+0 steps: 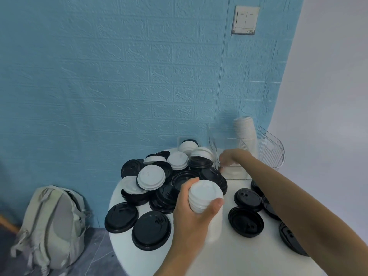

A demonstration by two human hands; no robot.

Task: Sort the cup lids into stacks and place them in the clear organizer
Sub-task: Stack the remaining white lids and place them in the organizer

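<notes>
My left hand (192, 214) grips a tall stack of white lids (206, 198) above the middle of the round white table (239, 253). My right hand (231, 157) reaches across into the clear organizer (229, 144) at the back right, fingers curled down at a white lid stack (233, 172) inside it; whether they grip it is unclear. A mixed heap of black lids (185, 178) and white lids (151, 177) covers the table's back. Loose black lids (246, 222) lie at the front and right.
A stack of white paper cups (245, 129) leans behind the organizer. A second clear ribbed bin (272, 150) stands at the far right. A grey backpack (51, 228) sits on the floor to the left, against the blue brick-pattern wall (119, 76).
</notes>
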